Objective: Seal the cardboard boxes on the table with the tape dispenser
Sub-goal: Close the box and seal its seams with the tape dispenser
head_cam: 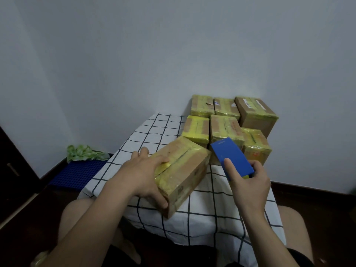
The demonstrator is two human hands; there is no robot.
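A cardboard box (189, 166) with yellow tape along its top seam lies near the front of the table (212, 209), turned at an angle. My left hand (148, 170) grips its near left end, fingers over the top and thumb on the front face. My right hand (248, 180) holds a blue tape dispenser (231, 157) just right of that box, tilted up, with a bit of yellow tape showing at its lower end. The dispenser is apart from the box.
Several boxes wrapped in yellow tape (225, 128) are grouped at the table's far right against the wall. The table wears a white cloth with a black grid. A blue mat (77, 174) and green cloth (84, 152) lie on the floor at left. My knees flank the table.
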